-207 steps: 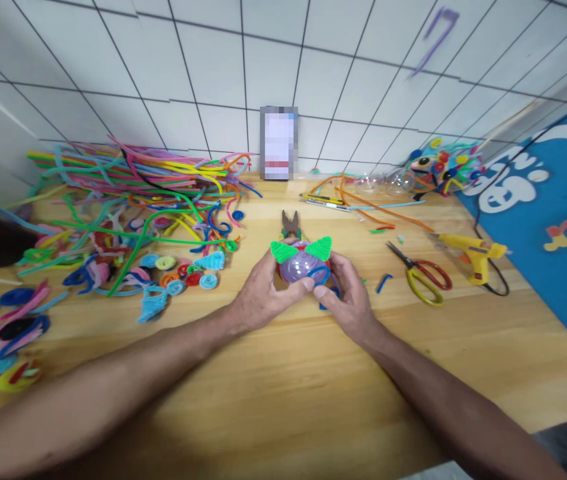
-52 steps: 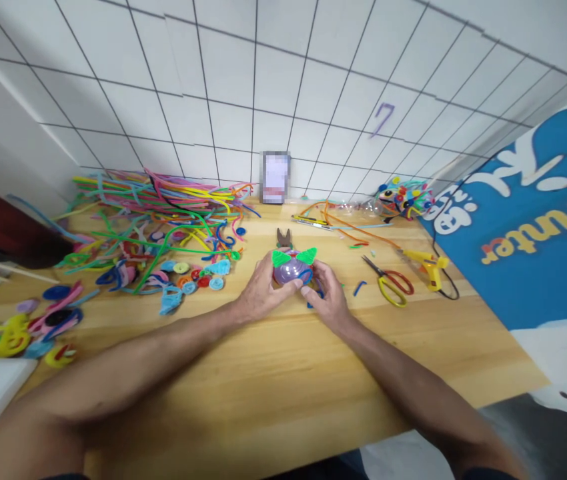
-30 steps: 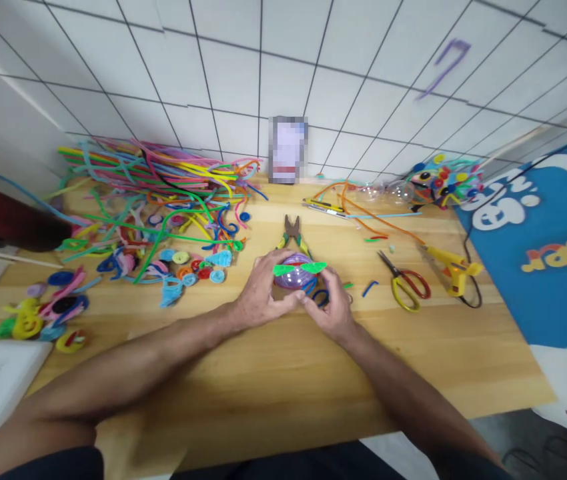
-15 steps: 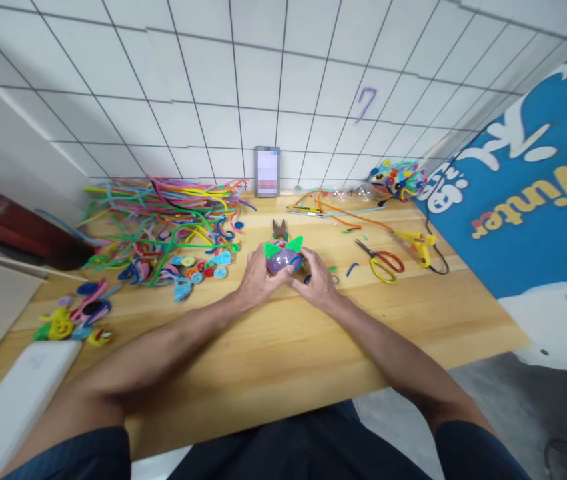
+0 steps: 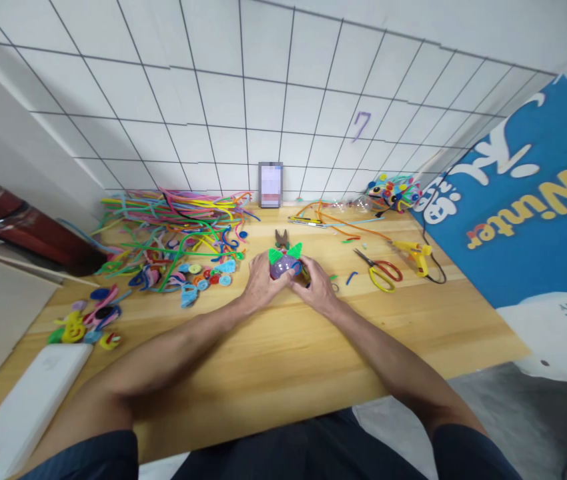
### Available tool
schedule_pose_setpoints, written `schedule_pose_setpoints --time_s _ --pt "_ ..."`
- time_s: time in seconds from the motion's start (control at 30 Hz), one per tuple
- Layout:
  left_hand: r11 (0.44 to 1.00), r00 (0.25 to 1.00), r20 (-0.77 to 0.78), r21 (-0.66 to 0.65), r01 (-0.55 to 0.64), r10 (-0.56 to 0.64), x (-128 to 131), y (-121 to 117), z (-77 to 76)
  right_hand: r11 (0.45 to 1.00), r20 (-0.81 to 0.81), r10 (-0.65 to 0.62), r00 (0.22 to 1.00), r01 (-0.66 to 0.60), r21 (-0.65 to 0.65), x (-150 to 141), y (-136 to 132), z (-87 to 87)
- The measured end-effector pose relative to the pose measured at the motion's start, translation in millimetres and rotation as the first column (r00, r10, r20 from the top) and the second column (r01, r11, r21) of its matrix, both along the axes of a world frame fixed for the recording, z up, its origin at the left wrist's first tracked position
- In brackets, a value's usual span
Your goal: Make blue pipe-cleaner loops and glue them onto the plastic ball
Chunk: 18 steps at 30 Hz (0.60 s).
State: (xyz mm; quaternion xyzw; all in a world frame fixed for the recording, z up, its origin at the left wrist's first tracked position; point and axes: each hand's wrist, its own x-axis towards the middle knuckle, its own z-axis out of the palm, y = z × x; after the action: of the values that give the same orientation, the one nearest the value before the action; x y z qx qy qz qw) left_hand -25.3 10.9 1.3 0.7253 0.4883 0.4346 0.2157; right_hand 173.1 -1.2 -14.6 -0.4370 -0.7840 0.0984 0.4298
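Observation:
Between my two hands is a clear plastic ball (image 5: 281,267), purplish inside, with two green pointed ears (image 5: 285,252) on top and a blue ring on its front. My left hand (image 5: 262,281) is closed around its left side, the thumb across the front. On the right side my right hand (image 5: 316,283) also grips it, thumb low near the other thumb. The fingers behind the ball are partly hidden. Just beyond the ball lie pliers (image 5: 281,238), their jaws pointing away and their handles hidden.
Scissors (image 5: 379,270) and a yellow glue gun (image 5: 416,257) with a cord lie to the right. Pipe cleaners (image 5: 178,207) and small decorations (image 5: 203,283) spread at left. A phone (image 5: 270,185) leans on the tiled wall. A white oblong device (image 5: 28,407) stands at the left front.
The whole view has shifted slightly, with the scene sitting a little lower. Both hands keep their hold on the ball, which has barely moved on the table.

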Motion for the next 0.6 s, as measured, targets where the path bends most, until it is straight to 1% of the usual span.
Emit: schedule_pose_setpoints --time_s 0.23,0.33,0.5,0.6 --pt "1.0 1.0 -0.006 -0.012 0.027 -0.027 1.0 0.7 -1.4 0.998 0.01 -0.016 1.0 0.016 -0.067 5.0 0.9 -7.2" --pt "0.998 0.999 -0.001 -0.022 0.05 -0.05 0.9 1.0 -1.7 0.997 0.005 -0.01 1.0 0.01 -0.073 5.9 0.7 -8.5" --pt "0.999 0.999 0.005 -0.021 0.047 -0.047 0.9 1.5 -3.4 0.996 -0.016 -0.041 0.999 0.04 -0.08 3.8 -4.8 -1.2" --pt "0.999 1.0 -0.013 -0.024 0.024 -0.024 1.7 2.3 -5.5 0.997 -0.043 -0.071 0.997 0.069 -0.047 3.4 -8.7 4.5"
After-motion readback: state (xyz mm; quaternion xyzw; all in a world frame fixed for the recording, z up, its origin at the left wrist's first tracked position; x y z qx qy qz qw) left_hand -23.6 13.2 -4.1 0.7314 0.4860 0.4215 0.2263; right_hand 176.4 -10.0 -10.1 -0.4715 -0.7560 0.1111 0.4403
